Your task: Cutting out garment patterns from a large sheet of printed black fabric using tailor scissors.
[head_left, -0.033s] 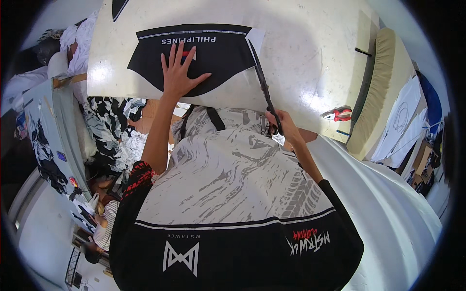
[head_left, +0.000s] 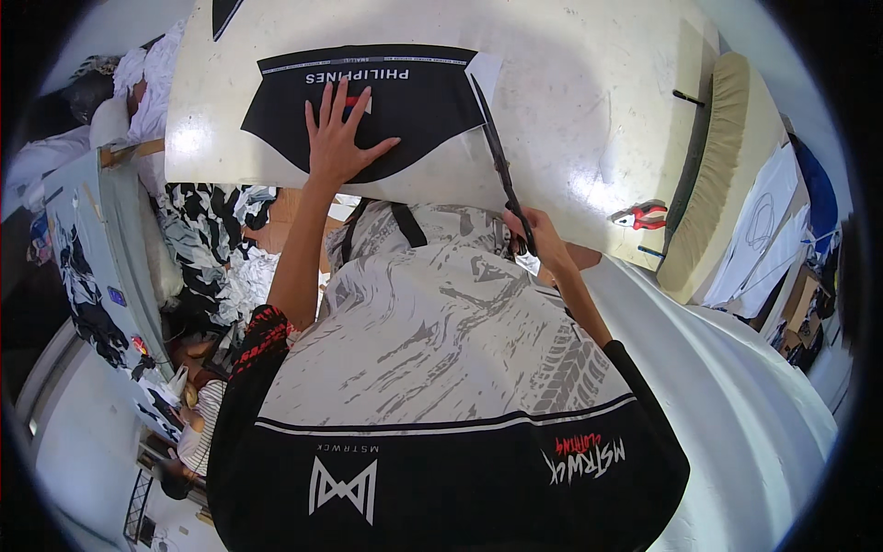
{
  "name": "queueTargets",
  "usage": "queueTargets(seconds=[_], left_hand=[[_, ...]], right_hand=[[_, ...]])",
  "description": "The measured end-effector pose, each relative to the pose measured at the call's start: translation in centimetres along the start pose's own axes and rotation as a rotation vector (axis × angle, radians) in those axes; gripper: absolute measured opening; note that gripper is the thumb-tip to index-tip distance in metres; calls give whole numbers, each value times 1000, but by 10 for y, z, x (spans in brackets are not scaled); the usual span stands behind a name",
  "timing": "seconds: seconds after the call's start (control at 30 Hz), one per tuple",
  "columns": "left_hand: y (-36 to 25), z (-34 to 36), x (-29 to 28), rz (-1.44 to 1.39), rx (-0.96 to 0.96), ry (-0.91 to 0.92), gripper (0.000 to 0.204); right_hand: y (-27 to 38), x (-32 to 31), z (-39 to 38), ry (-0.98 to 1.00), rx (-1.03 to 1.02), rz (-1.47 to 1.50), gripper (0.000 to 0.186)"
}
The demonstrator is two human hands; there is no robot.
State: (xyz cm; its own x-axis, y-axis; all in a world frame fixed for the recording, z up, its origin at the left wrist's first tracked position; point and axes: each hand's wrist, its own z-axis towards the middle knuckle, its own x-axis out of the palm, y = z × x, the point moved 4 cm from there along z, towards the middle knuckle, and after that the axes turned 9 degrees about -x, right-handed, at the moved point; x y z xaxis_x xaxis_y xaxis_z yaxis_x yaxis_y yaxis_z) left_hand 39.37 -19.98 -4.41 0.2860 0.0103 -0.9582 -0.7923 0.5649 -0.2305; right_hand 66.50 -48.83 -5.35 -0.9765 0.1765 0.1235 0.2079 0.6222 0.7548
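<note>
A black printed fabric piece [head_left: 428,115] lies on the pale table with its curved side toward me. Fingers spread, my left hand [head_left: 338,143] presses flat on its left-middle part. My right hand [head_left: 541,237] grips the handles of long black scissors [head_left: 497,152] at the table's near edge. Their blades point away from me and run along the right edge of the fabric. A white offcut strip [head_left: 487,74] sticks out beside the blade tips, at the fabric's upper right corner. How far the blades are parted is hard to make out.
Red-handled pliers [head_left: 641,216] lie on the table [head_left: 589,110] at the right, near a beige padded roll [head_left: 713,175]. A dark fabric tip [head_left: 223,17] shows at the far left. Heaped fabric scraps [head_left: 216,230] sit below the table's left side. Another person [head_left: 198,442] is at lower left.
</note>
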Motion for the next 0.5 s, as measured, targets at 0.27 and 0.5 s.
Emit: queueTargets(seconds=[0.27, 0.5], left_hand=[[1, 0, 1, 9, 0, 2, 98], [1, 2, 2, 0, 10, -10, 98]], right_hand=[[0, 3, -2, -56, 6, 40, 51], [-2, -1, -6, -83, 29, 5, 48]])
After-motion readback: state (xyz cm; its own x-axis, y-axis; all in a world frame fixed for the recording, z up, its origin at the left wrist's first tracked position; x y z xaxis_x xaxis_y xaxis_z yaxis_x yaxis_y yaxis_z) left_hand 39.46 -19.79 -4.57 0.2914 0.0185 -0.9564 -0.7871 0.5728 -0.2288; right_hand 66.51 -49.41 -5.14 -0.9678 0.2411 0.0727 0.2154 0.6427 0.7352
